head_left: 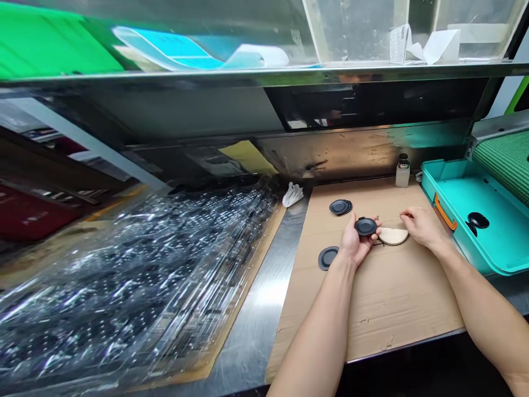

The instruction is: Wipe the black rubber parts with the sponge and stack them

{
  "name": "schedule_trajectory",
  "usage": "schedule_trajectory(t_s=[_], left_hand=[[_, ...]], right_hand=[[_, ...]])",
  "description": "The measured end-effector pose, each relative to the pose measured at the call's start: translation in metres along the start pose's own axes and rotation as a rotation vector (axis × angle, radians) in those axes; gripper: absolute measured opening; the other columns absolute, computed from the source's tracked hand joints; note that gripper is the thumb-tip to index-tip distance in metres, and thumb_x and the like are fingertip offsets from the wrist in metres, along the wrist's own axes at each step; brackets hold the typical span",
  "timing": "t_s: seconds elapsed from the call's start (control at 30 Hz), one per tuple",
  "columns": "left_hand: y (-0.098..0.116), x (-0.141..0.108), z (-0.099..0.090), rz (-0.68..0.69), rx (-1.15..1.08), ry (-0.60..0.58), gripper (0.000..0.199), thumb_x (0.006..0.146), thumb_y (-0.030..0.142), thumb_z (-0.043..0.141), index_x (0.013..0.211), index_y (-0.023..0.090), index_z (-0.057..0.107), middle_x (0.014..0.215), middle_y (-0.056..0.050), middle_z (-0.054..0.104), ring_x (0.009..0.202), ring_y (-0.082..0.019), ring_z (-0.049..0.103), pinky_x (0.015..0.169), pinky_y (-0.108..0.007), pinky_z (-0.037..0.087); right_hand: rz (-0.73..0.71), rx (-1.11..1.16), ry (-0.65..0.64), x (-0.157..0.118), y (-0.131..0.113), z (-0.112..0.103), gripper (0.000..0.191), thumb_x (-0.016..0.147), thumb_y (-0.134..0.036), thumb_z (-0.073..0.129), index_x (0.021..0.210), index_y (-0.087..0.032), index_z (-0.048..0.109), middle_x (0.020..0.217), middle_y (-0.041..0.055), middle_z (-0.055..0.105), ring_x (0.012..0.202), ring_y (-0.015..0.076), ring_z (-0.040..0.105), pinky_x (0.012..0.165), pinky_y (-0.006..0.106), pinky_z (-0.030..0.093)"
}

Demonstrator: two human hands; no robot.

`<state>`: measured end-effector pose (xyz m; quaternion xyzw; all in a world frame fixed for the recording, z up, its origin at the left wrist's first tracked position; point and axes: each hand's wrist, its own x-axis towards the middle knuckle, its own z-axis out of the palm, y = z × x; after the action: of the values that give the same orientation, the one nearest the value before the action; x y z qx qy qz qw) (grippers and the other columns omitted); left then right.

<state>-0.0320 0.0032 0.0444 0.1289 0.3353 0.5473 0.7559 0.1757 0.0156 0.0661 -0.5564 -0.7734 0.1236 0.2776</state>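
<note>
The left hand point(356, 242) has its grip clamped on a black round cap point(366, 226), while the right hand point(419, 226), fingers loosely together, touches the beige pad point(393, 236) lying just right of it.

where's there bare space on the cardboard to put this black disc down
Free: the near half of the cardboard sheet, between both forearms. Crowded: around the left hand, right hand, beige pad, stacked discs, and lone disc.
</note>
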Motion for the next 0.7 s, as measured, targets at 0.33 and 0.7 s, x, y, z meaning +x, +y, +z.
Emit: schedule_trajectory(t_s=[0.33,0.7], left_hand=[[-0.022,-0.001,0.008,-0.13,0.223,-0.094,0.064,0.104,0.055,0.026,0.1,0.009,0.069,0.056,-0.01,0.065,0.041,-0.019,0.06,0.032,-0.024,0.042],[-0.007,-0.003,0.014,-0.287,0.1,0.104,0.049,0.104,0.037,0.028,0.106,0.004,0.063,0.063,-0.014,0.068,0.04,-0.016,0.059,0.033,-0.021,0.046]], right_hand=[[-0.141,0.366,0.078,-0.013,-0.037,0.032,0.022,0.093,-0.033,0.06,0.106,-0.023,0.073,0.102,0.0066,0.074,0.094,0.0208,0.067,0.085,0.031,0.05],[-0.031,0.26,-0.055,-0.007,-0.026,0.017,0.025,0.092,-0.031,0.057,0.078,-0.019,0.075,0.072,0.0019,0.073,0.069,0.0156,0.062,0.067,0.025,0.042]])
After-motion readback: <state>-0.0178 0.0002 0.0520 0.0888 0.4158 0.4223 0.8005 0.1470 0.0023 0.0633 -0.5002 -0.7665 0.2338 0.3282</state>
